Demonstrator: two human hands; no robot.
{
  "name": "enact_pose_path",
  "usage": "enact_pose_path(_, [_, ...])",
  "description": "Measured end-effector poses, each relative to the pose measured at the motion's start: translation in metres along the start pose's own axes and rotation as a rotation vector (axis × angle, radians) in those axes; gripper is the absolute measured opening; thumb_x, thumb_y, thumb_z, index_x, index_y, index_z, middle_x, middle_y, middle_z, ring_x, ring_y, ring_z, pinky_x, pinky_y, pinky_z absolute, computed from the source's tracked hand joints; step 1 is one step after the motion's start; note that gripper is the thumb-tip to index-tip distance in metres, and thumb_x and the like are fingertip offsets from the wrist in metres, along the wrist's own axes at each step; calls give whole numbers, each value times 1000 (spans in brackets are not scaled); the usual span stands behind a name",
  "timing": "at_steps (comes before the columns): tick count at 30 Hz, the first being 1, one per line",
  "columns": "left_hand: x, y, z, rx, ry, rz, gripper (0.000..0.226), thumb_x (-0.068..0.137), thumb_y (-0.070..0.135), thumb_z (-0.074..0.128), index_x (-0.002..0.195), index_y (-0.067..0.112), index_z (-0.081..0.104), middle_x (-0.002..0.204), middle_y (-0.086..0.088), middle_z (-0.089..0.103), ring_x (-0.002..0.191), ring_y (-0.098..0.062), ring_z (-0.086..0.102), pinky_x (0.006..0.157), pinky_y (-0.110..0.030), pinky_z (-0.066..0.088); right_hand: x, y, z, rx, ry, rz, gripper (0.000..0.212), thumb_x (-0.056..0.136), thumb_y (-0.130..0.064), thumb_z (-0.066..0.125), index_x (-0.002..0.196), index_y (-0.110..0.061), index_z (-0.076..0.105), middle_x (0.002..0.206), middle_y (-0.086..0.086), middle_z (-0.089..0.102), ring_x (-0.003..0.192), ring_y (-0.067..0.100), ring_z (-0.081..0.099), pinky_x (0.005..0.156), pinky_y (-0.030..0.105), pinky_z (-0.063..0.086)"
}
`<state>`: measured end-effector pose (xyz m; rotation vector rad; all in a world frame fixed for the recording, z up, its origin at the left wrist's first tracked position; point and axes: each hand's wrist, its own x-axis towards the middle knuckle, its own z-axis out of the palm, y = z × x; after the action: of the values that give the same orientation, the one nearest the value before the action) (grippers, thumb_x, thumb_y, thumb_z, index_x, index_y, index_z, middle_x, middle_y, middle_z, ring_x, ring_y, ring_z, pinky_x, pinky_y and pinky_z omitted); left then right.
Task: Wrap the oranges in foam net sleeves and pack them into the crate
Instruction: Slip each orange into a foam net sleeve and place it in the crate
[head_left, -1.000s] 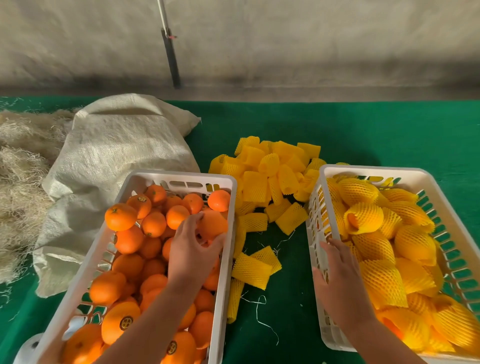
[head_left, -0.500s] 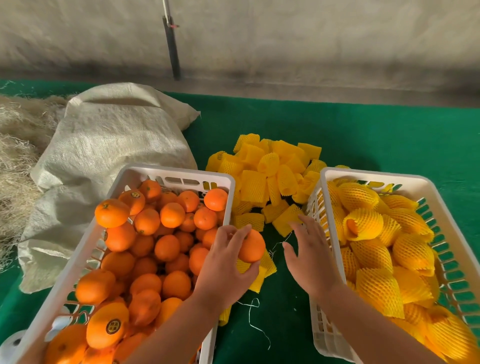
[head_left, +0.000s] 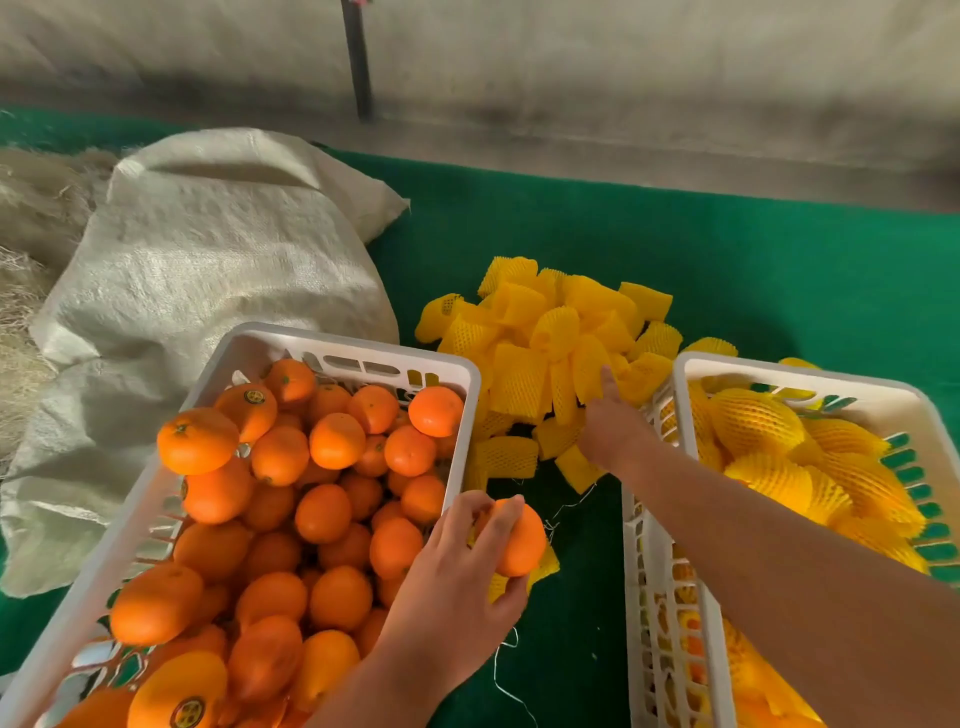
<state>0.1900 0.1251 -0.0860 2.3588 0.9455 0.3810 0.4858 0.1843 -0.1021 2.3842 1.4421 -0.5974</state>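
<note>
My left hand (head_left: 457, 587) grips a bare orange (head_left: 519, 540) just right of the left white crate (head_left: 244, 345), which is heaped with unwrapped oranges (head_left: 311, 499). My right hand (head_left: 613, 426) reaches into the pile of yellow foam net sleeves (head_left: 550, 343) between the crates, fingers touching a sleeve; whether it grips one I cannot tell. The right white crate (head_left: 691, 415) holds several oranges wrapped in yellow sleeves (head_left: 758, 421).
A green cloth (head_left: 753, 270) covers the table. A white woven sack (head_left: 208, 249) lies behind the left crate, with straw-like fibre (head_left: 31, 208) at the far left. A grey wall and a dark pole (head_left: 358, 57) stand behind the table.
My left hand lifted an orange out of the left crate and carried it to the gap between crates. My right hand left the right crate and reached forward into the sleeve pile.
</note>
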Motion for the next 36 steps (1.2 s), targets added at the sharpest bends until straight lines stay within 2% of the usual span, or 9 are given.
enact_pose_path(2, [0, 0, 0, 9, -4, -2, 84, 89, 60, 65, 155, 54, 14, 149, 18, 24, 128, -8, 38, 91, -18, 37, 10, 3, 2, -33, -8, -33, 54, 106, -18, 52, 155, -1, 36, 169, 22, 12, 157, 37, 18, 122, 46, 33])
enact_pose_path(5, [1, 0, 0, 9, -11, -8, 83, 89, 61, 65, 154, 54, 13, 150, 18, 23, 128, -8, 37, 92, -19, 36, 10, 1, 4, 28, 79, -46, 70, 105, -18, 54, 163, -5, 17, 173, 14, -3, 155, 34, 26, 116, 44, 41])
enact_pose_path(10, [3, 1, -3, 19, -21, -23, 80, 88, 64, 63, 152, 53, 15, 151, 18, 23, 131, -9, 38, 94, -20, 35, -40, -10, 7, 345, 435, -2, 40, 107, -17, 50, 146, -10, 50, 162, 10, 37, 135, 31, 51, 103, 40, 48])
enact_pose_path(15, [3, 8, -10, 33, -56, -25, 79, 84, 70, 59, 149, 50, 19, 154, 23, 26, 133, -2, 33, 99, -22, 32, -123, -18, 17, 533, 754, -68, 22, 98, -32, 68, 110, -15, 74, 103, 0, 71, 94, 16, 63, 79, 27, 51])
enact_pose_path(20, [-8, 23, -28, -62, -190, -15, 81, 74, 73, 68, 142, 57, 27, 140, 42, 35, 114, 10, 37, 93, -16, 32, -183, -29, 33, 622, 728, -50, 13, 90, -10, 79, 91, -20, 71, 90, -7, 63, 79, 5, 53, 66, 7, 35])
enact_pose_path(24, [-36, 45, -34, -359, -282, -33, 79, 71, 68, 76, 138, 60, 35, 133, 51, 31, 122, 21, 37, 79, -11, 42, -221, -31, 48, 508, 626, -84, 16, 95, -6, 71, 101, -17, 81, 119, 2, 63, 99, 13, 57, 78, 9, 33])
enact_pose_path(29, [-60, 67, -42, -647, -515, -184, 76, 67, 65, 71, 138, 61, 44, 145, 31, 38, 125, -3, 49, 98, -26, 47, -256, -29, 59, 437, 491, -226, 21, 102, -15, 63, 120, -14, 75, 139, 0, 57, 118, 17, 61, 94, 20, 43])
enact_pose_path(32, [-68, 74, -48, -694, -697, -250, 82, 66, 62, 67, 143, 56, 40, 161, 17, 29, 133, -12, 45, 84, -15, 48, -271, -32, 67, 418, 439, -257, 33, 101, -23, 66, 133, -17, 67, 147, -7, 48, 125, 14, 57, 97, 15, 38])
enact_pose_path(36, [-82, 78, -52, -816, -823, -369, 70, 68, 54, 70, 134, 58, 47, 152, 25, 25, 128, -22, 53, 81, -20, 59, -289, -36, 85, 322, 391, -288, 65, 84, -40, 84, 141, -29, 56, 153, -12, 30, 124, 17, 53, 93, 22, 35])
